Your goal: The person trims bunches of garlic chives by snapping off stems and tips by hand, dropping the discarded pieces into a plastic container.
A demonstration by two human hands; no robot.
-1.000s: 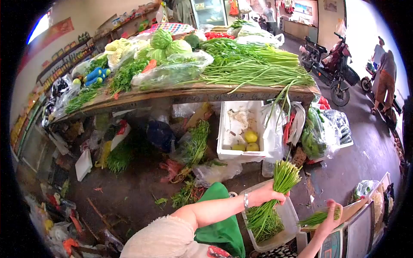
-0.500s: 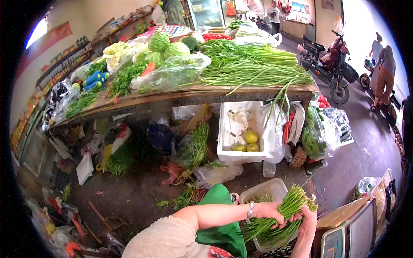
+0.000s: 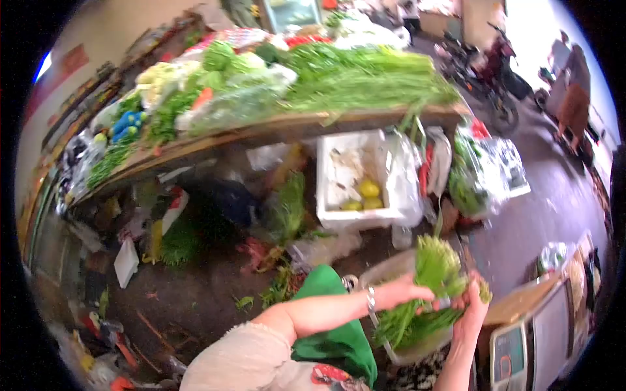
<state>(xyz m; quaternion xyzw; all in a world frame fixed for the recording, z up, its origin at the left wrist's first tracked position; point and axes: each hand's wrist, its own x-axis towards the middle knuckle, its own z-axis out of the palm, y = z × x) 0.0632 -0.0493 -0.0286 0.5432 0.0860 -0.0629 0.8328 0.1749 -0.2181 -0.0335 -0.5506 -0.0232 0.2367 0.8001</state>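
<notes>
A bunch of thin, chive-like green stems [image 3: 435, 264] stands in my left hand [image 3: 405, 292], its pale cut ends up and fingers wrapped round it. Beside it, my right hand [image 3: 475, 305] is closed on a smaller part of the same greens [image 3: 484, 290]; motion blur smears the fingers. Something small and pale shows between the hands, too blurred to name. Leafy ends hang down over a clear plastic tub [image 3: 376, 277] below. A silver bracelet [image 3: 370, 300] circles my left wrist.
Ahead is a wooden table [image 3: 261, 127] heaped with vegetables. Under it sits a white foam box [image 3: 324, 189] with yellow-green fruit. At right are a scale [image 3: 510, 358] and a wooden box edge. Motorbikes [image 3: 499, 78] and people stand farther back.
The camera view has shifted. My hands have moved slightly apart, and the greens now show as two portions, the left one tipped more upright.
</notes>
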